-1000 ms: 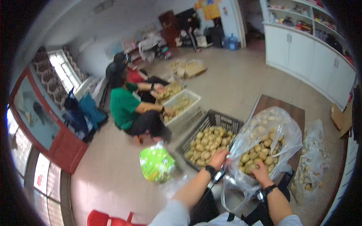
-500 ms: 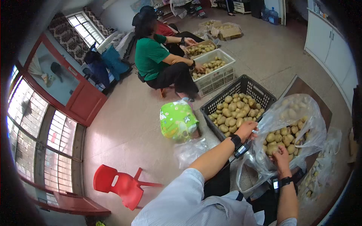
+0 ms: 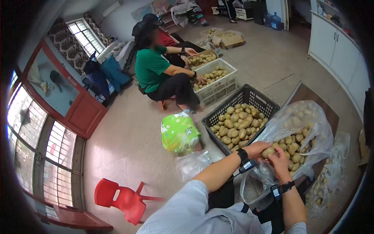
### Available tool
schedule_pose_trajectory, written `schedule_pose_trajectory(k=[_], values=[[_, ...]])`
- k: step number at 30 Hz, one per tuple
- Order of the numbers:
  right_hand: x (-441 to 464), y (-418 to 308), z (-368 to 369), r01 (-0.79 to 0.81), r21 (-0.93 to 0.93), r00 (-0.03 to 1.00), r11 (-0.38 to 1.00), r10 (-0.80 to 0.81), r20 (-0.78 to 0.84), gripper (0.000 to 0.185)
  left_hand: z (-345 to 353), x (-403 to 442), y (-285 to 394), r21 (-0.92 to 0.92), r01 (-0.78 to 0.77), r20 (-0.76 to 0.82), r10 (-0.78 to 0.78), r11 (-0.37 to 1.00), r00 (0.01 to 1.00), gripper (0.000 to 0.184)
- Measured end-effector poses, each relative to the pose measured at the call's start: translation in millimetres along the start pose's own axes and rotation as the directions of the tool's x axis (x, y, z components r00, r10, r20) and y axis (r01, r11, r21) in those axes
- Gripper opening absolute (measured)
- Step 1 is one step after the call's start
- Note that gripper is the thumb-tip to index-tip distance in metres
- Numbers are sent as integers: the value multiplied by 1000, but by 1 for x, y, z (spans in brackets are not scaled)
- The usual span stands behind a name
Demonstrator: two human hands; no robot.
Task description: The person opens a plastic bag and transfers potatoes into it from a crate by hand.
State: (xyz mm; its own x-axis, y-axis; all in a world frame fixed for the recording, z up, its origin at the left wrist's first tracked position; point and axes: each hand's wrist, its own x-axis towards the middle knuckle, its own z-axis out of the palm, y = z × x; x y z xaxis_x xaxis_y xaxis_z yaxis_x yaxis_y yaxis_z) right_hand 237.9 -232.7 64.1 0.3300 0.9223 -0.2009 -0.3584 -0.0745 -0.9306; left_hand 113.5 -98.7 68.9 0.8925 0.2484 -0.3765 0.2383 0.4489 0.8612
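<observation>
A yellowish-brown potato [image 3: 268, 152] is between my two hands, above the near edge of a clear plastic bag [image 3: 315, 111]. My left hand [image 3: 257, 149] closes on it from the left, its fingertips partly hidden. From the right, my right hand [image 3: 279, 160] grips the same potato with bent fingers. Inside the bag, just beyond my right hand, lie several similar potatoes [image 3: 294, 148]. A black slotted crate [image 3: 216, 138] stands to the left of the bag, partly filled with potatoes [image 3: 237, 124].
Ahead, a person in a green shirt [image 3: 150, 64] sits with a hand in a white crate [image 3: 218, 93] of potatoes. A green patterned bundle [image 3: 179, 132] and a red chair [image 3: 126, 199] are on the left. Another plastic bag [image 3: 337, 156] lies on the right.
My right hand has come up and left from the potatoes in the bag, bringing one potato. My left hand has met it there. The view has shifted slightly.
</observation>
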Motion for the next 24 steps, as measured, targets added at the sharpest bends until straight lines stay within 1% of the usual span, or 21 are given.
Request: schedule_pose_trajectory(k=[1,2,4,5,6,8,9,10,11,12,13,14,15,16,18,19,20,21,22,23,24], values=[[1,1,-2,10,-20,1000,1000,-10,6,35,3,0,3,-130,81,48,-76,988,996,39],[1,0,-3,11,-23,1000,1000,-11,4,35,2,-1,4,-130,80,51,-74,988,996,39],[-1,-1,-6,-11,-104,1000,995,9,-23,33,0,-2,2,-14,40,46,-40,999,998,43],[-3,0,-9,-29,-111,999,993,27,-19,33,-5,2,-3,-26,41,85,-38,999,996,43],[-4,0,-15,-24,-174,999,985,18,-37,32,-4,0,-1,-92,68,57,-63,993,996,40],[-7,-5,-17,-6,-292,999,956,-6,-40,29,-6,-2,1,-180,79,-70,-92,981,993,37],[-3,7,-31,101,-407,993,908,-115,-11,29,-14,0,-2,-207,34,-55,-47,978,997,36],[1,18,-43,212,-511,972,833,-233,25,29,-17,2,-7,-238,-20,-186,-25,971,982,35],[-6,7,-42,202,-647,969,736,-245,24,27,-24,1,-8,-298,-66,-220,-1,952,976,34],[-9,4,-43,210,-644,966,736,-257,20,27,-30,3,-9,-352,-114,-249,24,929,968,33],[-12,2,-47,172,-733,973,659,-230,21,29,-36,5,-9,-335,-118,-243,35,935,969,33],[-15,3,-53,133,-809,979,572,-205,16,30,-43,7,-12,-371,-181,-363,37,911,931,33],[-11,16,-62,139,-855,970,500,-241,17,29,-50,9,-16,-404,-246,-476,28,881,879,33],[-10,26,-75,142,-854,967,500,-255,11,29,-63,6,-19,-405,-249,-478,28,880,878,35],[-20,18,-70,171,-946,975,274,-186,122,30,-85,1,-27,-415,-281,-527,23,865,849,37],[-16,34,-79,122,-950,983,288,-167,75,36,-100,4,-35,-416,-279,-524,22,866,851,37],[-16,34,-79,119,-950,983,290,-168,72,36,-116,7,-43,-457,-286,-565,-26,842,825,38],[-16,31,-76,75,-960,992,271,-119,44,40,-122,5,-43,-495,-296,-601,-76,817,796,40],[-16,28,-73,31,-968,997,249,-72,13,44,-125,3,-44,-492,-293,-598,-74,820,798,40],[-18,30,-73,26,-968,997,251,-75,7,44,-127,-1,-44,-486,-352,-649,-61,800,758,41],[-19,33,-74,49,-967,991,250,-130,16,45,-128,-3,-41,-473,-412,-698,-46,779,715,41]])
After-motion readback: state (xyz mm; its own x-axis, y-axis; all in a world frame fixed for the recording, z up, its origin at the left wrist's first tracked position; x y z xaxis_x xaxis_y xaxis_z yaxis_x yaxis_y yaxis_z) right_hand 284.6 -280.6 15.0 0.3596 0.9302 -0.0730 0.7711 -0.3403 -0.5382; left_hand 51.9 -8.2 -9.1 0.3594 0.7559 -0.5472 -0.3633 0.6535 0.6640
